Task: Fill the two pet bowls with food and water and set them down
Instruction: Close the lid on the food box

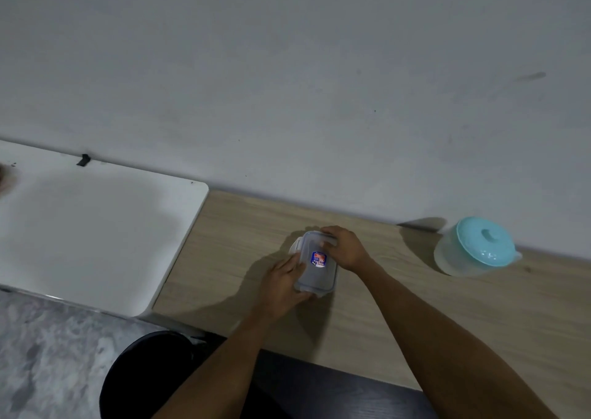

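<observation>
The job looks barely begun: no pet bowl is in sight, nothing has been poured, and the filling and setting down are all left to do. The step in hand seems to be opening the food box. The small rectangular clear-plastic container (316,265) with a greyish clip-on lid sits on the light wood-grain tabletop (367,322), nearer the back edge by the wall than the front edge, and towards the left edge where a white table (96,227) adjoins. The left hand (283,279) grips the container at its near left corner, fingers curled round the side. The right hand (345,246) is clamped over the far right edge, fingers hooked on what I take to be a clip. The lid is on; one pale flap at the far left corner looks swung outward, probably released. A blue and red sticker (319,258) lies on the lid, and the hazy plastic hides the contents. A round translucent plastic jug (476,247) with a turquoise lid, likely the water, stands by the back edge well to the right, untouched
</observation>
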